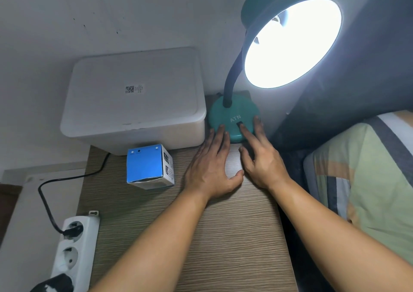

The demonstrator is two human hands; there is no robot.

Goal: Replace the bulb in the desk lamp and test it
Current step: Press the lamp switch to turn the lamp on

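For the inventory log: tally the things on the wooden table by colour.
Teal: 1, the lit desk lamp
White: 1, the lidded storage bin
Blue and white: 1, the bulb box
Total: 3

Dim room, lamp shade [292, 42] glare blown out, wide-angle edge distortion

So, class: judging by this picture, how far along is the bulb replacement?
Done: a bulb sits in the lamp shade and it shines. In hand: right hand fingertip on the base switch, left hand steadying the base. Left: perhaps clearing the bulb box.
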